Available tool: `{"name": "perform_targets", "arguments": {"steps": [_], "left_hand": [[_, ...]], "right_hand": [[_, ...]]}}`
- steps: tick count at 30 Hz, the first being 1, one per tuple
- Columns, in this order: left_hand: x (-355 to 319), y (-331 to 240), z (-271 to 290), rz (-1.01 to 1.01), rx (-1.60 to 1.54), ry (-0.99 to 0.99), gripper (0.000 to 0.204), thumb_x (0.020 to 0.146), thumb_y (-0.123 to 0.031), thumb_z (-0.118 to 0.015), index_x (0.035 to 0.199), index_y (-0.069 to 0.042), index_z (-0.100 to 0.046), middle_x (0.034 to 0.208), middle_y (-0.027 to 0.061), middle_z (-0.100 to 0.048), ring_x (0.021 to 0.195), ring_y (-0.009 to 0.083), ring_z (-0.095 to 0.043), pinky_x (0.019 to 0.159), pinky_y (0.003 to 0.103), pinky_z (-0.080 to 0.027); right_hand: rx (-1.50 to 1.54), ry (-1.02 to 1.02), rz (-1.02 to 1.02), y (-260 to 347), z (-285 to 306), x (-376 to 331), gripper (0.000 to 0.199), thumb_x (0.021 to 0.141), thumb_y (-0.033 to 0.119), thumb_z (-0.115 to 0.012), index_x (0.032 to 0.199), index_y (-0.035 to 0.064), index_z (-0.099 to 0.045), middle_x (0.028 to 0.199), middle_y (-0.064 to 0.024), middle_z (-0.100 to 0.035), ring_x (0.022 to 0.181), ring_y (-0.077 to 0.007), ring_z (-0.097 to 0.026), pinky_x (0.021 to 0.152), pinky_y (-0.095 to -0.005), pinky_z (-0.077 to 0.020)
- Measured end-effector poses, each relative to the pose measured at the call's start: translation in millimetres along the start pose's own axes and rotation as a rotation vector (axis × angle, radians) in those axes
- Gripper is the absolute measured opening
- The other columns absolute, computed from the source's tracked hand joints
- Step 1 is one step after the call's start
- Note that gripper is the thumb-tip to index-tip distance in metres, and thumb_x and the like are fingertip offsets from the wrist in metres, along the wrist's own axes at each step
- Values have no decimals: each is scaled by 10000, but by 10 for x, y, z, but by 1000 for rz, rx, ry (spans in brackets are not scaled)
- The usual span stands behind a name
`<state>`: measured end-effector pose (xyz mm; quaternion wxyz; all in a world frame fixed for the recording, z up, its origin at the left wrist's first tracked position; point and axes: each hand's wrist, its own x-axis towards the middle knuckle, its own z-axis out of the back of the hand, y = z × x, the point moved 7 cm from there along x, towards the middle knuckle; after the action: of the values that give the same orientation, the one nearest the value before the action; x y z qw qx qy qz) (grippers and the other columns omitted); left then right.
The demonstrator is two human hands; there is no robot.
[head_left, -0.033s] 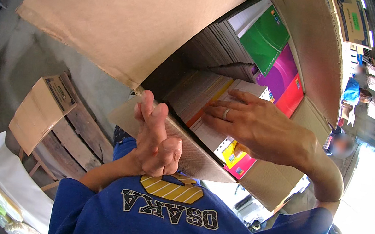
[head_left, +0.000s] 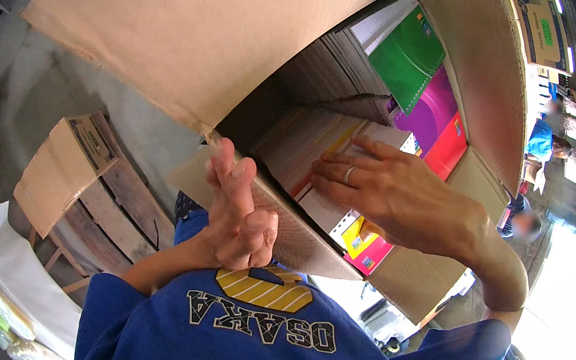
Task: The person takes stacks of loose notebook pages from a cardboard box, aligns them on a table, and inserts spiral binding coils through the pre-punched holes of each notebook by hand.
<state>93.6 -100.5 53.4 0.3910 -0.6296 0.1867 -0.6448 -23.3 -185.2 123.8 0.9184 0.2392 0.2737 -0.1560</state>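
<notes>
A large open cardboard box (head_left: pixel 308 246) stands in front of me, holding several spiral notebooks packed in stacks. My right hand (head_left: pixel 390 192), a ring on one finger, reaches in over the right side. Its fingers lie stretched out on the white page edges of a notebook stack (head_left: pixel 314 202); the thumb is partly hidden beside a yellow-cornered cover (head_left: pixel 352 236). My left hand (head_left: pixel 242 210) is at the box's near left corner, two fingers pointing up and the others bent, with nothing visible in it. Farther in are green (head_left: pixel 406 60), purple (head_left: pixel 424 115) and red (head_left: pixel 447 148) notebook covers.
A wide box flap (head_left: pixel 177 22) spreads out at the upper left; another flap (head_left: pixel 419 274) folds out at the right. On the left, a smaller carton (head_left: pixel 67 162) rests on wooden planks (head_left: pixel 123 211). People are in the background at the right, near a stacked carton (head_left: pixel 541 31).
</notes>
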Motion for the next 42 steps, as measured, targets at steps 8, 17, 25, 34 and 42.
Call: {"name": "perform_targets", "arguments": {"steps": [8, 17, 25, 34, 42], "left_hand": [[-28, 42, 15, -4, 2, -12, 277, 891, -3, -448, 1160, -42, -392, 1438, 411, -216, 1308, 669, -163, 1017, 737, -102], [15, 27, 3, 31, 98, 4, 463, 965, -69, -427, 1389, 19, -263, 1455, 402, -201, 1336, 620, -171, 1065, 691, -122], [49, 17, -35, 12, 153, 19, 595, 983, -69, -367, 1503, -8, -85, 1519, 332, -110, 1410, 482, -146, 1149, 538, -133], [325, -351, -127, 201, 334, -69, 577, 1038, -233, -348, 1488, 44, -115, 1527, 214, -260, 1414, 324, -262, 1162, 431, -205], [440, -1315, -710, 34, 253, -231, 628, 1037, -329, -299, 1469, 86, -114, 1492, 256, -298, 1404, 356, -279, 1165, 466, -203]], "right_hand": [[6, 17, 11, 11, 38, 33, 545, 663, 132, -761, 1165, 37, -570, 1196, -92, -585, 1157, -250, -545, 1008, -404, -404], [44, 39, 88, -57, -59, 181, 536, 669, 104, -760, 1153, 0, -556, 1176, -139, -529, 1114, -301, -526, 976, -425, -418], [-49, -406, 115, 69, 195, -403, 745, 716, 222, -769, 1343, -3, -435, 1312, -231, -494, 1255, -350, -468, 1081, -444, -367], [58, -1178, -501, 3, -281, -3583, 575, 773, 147, -732, 1311, 61, -548, 1267, -124, -601, 1126, -258, -611, 951, -408, -517], [474, -1330, -1133, -1022, -3224, -4937, 235, 850, 26, -664, 1082, 55, -689, 1130, -93, -666, 1045, -222, -640, 899, -357, -547]]}}
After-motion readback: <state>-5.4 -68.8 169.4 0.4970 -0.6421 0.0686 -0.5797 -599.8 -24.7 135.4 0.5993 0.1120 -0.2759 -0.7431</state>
